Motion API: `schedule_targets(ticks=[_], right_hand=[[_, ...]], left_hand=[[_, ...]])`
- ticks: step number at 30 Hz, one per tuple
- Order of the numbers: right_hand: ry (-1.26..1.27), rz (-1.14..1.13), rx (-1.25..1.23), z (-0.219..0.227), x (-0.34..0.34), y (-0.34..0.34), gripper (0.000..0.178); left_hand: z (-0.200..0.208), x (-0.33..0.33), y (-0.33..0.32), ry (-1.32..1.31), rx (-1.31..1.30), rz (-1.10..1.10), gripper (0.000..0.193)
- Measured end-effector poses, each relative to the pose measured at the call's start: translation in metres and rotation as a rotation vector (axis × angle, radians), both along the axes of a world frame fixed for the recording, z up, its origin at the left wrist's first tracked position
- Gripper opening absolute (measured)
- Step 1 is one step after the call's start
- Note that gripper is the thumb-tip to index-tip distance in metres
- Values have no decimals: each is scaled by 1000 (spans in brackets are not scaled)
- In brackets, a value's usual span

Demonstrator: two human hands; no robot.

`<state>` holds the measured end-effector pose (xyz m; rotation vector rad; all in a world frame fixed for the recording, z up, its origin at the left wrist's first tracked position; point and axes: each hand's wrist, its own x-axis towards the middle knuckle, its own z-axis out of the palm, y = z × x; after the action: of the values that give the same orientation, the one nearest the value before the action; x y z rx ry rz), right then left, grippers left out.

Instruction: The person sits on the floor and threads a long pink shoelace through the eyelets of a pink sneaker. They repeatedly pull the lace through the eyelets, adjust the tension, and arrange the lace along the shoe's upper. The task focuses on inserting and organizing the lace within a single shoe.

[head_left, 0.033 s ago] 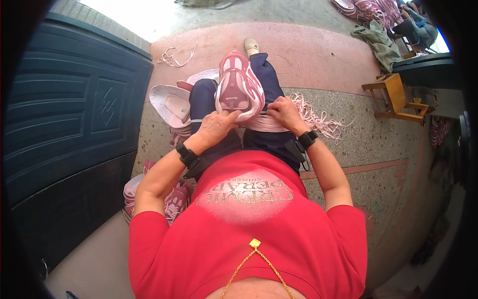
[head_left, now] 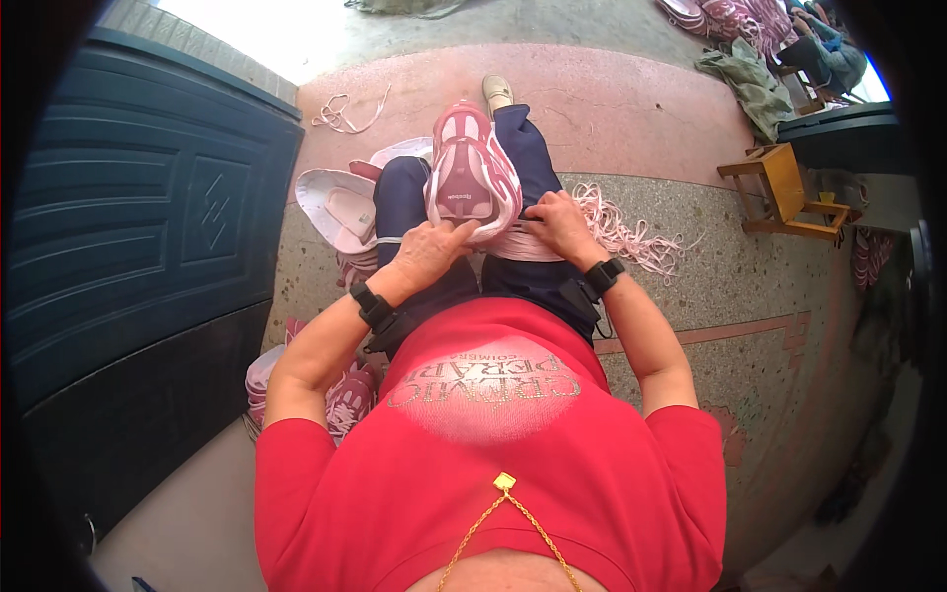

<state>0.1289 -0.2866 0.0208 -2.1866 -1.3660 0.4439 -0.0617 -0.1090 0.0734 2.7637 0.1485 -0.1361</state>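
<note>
A pink-and-white shoe upper (head_left: 464, 183) rests over my lap, its rounded end pointing away from me. My left hand (head_left: 432, 252) is closed on its near edge, with thumb and fingers at the opening. Beside it, a flat bundle of pale pink shoelaces (head_left: 528, 246) lies across my right thigh. My right hand (head_left: 562, 227) is at that bundle, fingertips pinched together on the laces close to the upper's right side. Exactly how many strands it holds is hidden.
A loose heap of pink laces (head_left: 631, 237) spreads over the floor at right. More shoe uppers (head_left: 335, 209) lie left of my legs, others (head_left: 350, 400) nearer. A stray lace (head_left: 350, 113) lies ahead. A wooden stool (head_left: 784, 192) stands right; a dark blue door (head_left: 148, 197) is left.
My right hand has shifted slightly left toward the shoe upper. The left hand and the upper stay nearly in place.
</note>
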Motion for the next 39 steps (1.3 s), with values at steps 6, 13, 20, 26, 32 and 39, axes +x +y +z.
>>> schedule_targets(ticks=[6, 13, 20, 26, 32, 39], right_hand=[[-7, -123, 73, -19, 20, -2, 13], [1109, -775, 852, 61, 71, 7, 14], [429, -273, 70, 9, -12, 69, 49], [402, -291, -12, -14, -26, 86, 48], [457, -270, 63, -8, -24, 73, 48], [634, -137, 25, 18, -14, 50, 30]], left_hand=[[-26, 3, -1, 20, 101, -127, 49], [-25, 15, -6, 60, 257, -225, 43], [-37, 18, 0, 21, 227, -141, 43], [-51, 25, 10, 155, 212, -128, 44], [-30, 20, 21, 145, 35, -218, 46], [0, 23, 51, -141, -469, 212, 24]])
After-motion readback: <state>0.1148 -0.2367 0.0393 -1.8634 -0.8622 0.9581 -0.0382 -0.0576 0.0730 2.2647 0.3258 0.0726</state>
